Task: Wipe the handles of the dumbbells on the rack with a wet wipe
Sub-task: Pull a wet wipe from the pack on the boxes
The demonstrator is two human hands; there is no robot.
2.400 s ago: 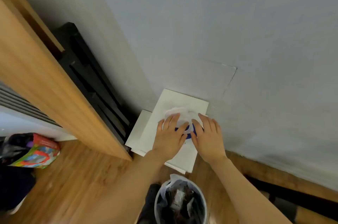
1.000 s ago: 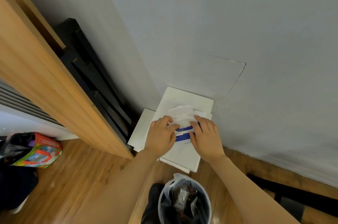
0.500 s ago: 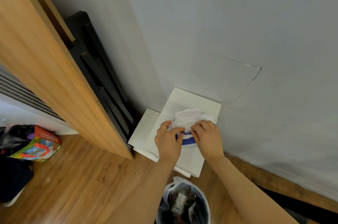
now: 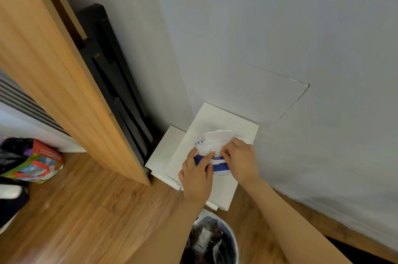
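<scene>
Wipes come first: the left hand (image 4: pixel 197 172) presses the wet-wipe pack (image 4: pixel 212 156) flat on the white boxes (image 4: pixel 224 190) while the right hand (image 4: pixel 239 159) pinches at its opening — best to draw one sheet slowly, pack pinned. Bin (image 4: pixel 215 240) at six o'clock, wooden panel (image 4: pixel 53 74) at ten o'clock — no dumbbells or rack in view.

The wet wipe pack (image 4: pixel 215 151) lies on the surface (image 4: pixel 243 128), a stack of boards against the far wall (image 4: pixel 280 26). Left hand (image 4: pixel 197 174) sits on the pack's near left part, right hand (image 4: pixel 240 159) on its right, fingers at the opening. Nearer, below the hands, a bin (image 4: pixel 212 240) stands on the floor (image 4: pixel 86 210). Left of the surface runs a radiator (image 4: pixel 112 74), then a wooden panel (image 4: pixel 47 59). Far left on the floor, a bag (image 4: pixel 36 161).
</scene>
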